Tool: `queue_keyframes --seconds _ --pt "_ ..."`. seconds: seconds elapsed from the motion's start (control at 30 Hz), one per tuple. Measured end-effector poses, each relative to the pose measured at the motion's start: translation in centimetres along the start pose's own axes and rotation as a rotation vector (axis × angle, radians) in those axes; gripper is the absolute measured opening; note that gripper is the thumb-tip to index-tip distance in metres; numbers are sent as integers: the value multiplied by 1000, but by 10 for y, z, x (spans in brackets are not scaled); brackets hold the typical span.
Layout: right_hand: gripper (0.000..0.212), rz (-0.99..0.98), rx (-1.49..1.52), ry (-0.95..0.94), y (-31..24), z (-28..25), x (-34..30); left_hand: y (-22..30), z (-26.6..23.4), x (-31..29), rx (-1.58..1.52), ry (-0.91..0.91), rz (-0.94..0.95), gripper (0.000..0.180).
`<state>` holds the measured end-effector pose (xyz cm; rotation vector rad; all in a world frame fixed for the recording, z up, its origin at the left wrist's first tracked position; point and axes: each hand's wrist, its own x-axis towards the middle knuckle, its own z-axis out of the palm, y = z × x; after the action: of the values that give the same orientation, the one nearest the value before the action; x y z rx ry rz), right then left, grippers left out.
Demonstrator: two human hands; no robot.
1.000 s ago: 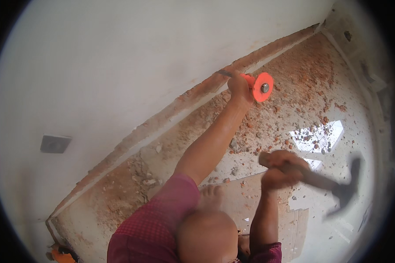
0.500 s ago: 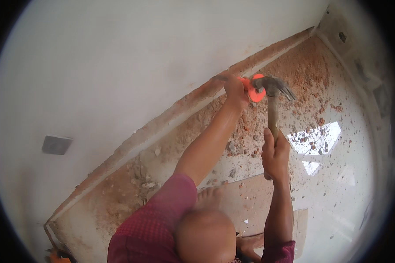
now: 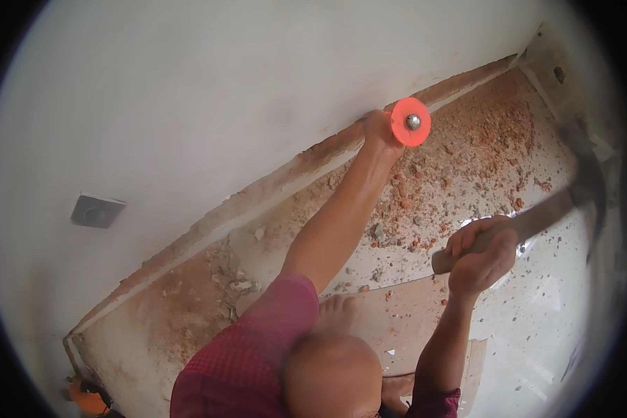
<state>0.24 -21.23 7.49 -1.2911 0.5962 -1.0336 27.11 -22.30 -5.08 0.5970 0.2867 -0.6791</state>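
My left hand [image 3: 383, 132] is closed around a chisel [image 3: 410, 122] with a round orange-red hand guard and a bare metal striking end. It is held low against the wall, at the exposed strip along its base; the chisel's tip is hidden behind the hand and guard. Out to the right, my right hand [image 3: 482, 254] grips the lower part of a claw hammer's handle [image 3: 529, 223]. The hammer's head, blurred by motion, is raised at the far right, well apart from the chisel.
Brick and mortar rubble [image 3: 460, 167] covers the floor along the wall [image 3: 188, 90]. A flat brown board [image 3: 390, 306] lies near my bare foot [image 3: 336, 313]. The wall carries a grey square socket plate [image 3: 98, 211]. An orange and black object [image 3: 89, 398] sits at the lower left.
The hammer has swung away from the chisel's end, up and to the right, with my right hand. My left hand keeps the chisel at the wall's base, its guard turned to face me.
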Motion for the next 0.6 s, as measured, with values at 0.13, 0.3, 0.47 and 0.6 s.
queue_keyframes --seconds 0.13,0.3,0.47,0.6 --pt "35 -69 -780 -475 36 -12 25 -15 37 -19 -36 -84 -88 39" --pt "34 -135 -506 -385 7 -12 12 -13 -23 24 -207 -131 -30 36" --pt "38 -297 -674 -311 45 -5 16 -17 -6 21 -145 -222 -70 28" --pt "34 292 -641 -322 35 -46 6 -22 -8 -7 100 10 -65 20"
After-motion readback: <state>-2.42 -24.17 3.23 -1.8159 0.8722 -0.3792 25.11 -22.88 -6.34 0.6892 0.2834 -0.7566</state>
